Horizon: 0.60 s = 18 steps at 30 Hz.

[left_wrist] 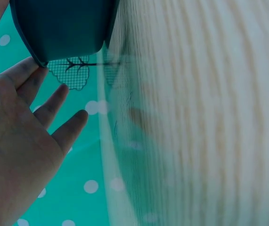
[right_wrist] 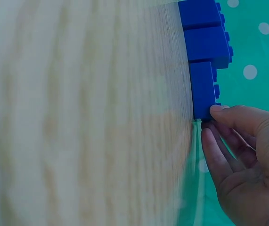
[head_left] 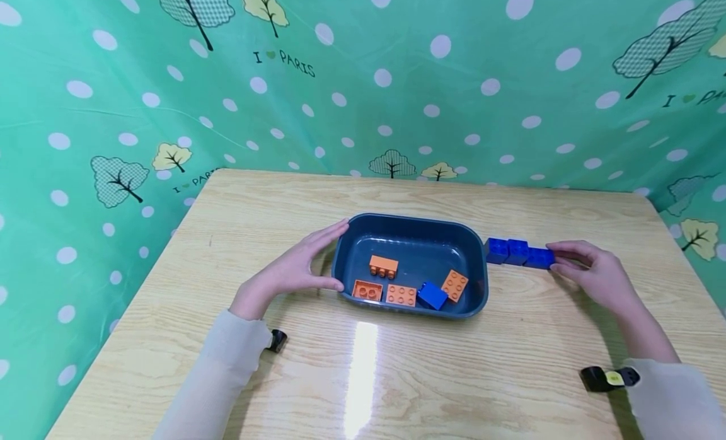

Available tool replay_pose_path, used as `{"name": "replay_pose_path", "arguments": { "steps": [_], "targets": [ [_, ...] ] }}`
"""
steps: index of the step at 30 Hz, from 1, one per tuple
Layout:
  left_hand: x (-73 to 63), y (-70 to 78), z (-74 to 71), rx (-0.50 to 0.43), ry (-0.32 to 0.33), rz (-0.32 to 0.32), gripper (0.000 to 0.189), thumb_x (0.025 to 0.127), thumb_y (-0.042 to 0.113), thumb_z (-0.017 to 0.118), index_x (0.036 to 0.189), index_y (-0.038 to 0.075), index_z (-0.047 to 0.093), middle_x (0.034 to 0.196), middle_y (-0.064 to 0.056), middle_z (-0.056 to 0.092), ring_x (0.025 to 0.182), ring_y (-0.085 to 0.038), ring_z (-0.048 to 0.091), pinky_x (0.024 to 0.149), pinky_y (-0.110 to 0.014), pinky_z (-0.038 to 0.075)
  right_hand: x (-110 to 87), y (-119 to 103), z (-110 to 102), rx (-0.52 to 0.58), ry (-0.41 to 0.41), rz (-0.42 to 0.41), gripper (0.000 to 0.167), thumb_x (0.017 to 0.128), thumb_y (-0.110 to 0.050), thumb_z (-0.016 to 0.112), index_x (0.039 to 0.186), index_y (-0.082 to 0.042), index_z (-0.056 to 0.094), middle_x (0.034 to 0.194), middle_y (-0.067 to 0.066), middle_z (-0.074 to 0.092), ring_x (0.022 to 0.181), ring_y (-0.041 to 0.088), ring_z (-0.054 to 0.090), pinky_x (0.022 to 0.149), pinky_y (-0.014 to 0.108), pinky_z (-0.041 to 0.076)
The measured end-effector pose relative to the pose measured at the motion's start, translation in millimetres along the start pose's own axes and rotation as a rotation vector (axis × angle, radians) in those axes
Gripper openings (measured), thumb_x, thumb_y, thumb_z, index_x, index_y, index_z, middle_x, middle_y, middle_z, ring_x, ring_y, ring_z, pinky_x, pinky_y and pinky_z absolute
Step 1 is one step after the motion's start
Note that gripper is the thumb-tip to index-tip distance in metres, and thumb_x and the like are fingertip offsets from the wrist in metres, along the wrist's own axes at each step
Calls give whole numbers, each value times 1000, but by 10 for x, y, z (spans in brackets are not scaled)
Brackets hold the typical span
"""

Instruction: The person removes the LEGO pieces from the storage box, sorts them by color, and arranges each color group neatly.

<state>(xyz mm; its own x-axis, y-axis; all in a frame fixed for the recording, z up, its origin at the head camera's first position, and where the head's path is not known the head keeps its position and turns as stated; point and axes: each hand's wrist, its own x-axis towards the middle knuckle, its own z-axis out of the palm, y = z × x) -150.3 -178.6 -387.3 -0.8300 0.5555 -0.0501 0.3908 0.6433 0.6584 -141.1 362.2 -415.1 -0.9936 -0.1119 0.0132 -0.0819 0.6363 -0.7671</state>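
Observation:
Right of the dark blue plastic tub (head_left: pixel 476 251), three blue toy bricks stand in a row on the table. My right hand (head_left: pixel 592 270) pinches the outer end of the rightmost blue brick (head_left: pixel 537 258), thumb at its near corner; in the right wrist view this brick (right_wrist: pixel 202 89) sits lower than the neighbouring blue brick (right_wrist: pixel 205 44). The third blue brick (head_left: pixel 496 251) is right beside the tub wall. At the tub's left end, my left hand (head_left: pixel 286 270) spreads nearly straight fingers, with fingertips at the rim. Inside the tub lie several orange bricks (head_left: pixel 401 295) and a blue brick (head_left: pixel 433 295).
The light wooden table (head_left: pixel 454 377) extends around the tub. Behind it hangs a green dotted cloth (head_left: pixel 397 106) with tree prints, reaching down the left side too. Black wrist devices show at the left cuff (head_left: pixel 276 340) and right cuff (head_left: pixel 601 378).

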Motion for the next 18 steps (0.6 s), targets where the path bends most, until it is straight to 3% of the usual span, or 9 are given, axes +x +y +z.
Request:
{"name": "replay_pose_path", "arguments": {
  "steps": [18],
  "targets": [
    [17, -27, 4, -20, -6, 3, 110, 76, 44, 85, 161, 26, 18, 169, 5, 13, 156, -30, 15, 122, -62, 21, -38, -136, -54, 12, 22, 32, 48, 97, -17, 65, 139, 2, 51, 110, -37, 52, 96, -27, 52, 78, -2, 47]
  ]
}}
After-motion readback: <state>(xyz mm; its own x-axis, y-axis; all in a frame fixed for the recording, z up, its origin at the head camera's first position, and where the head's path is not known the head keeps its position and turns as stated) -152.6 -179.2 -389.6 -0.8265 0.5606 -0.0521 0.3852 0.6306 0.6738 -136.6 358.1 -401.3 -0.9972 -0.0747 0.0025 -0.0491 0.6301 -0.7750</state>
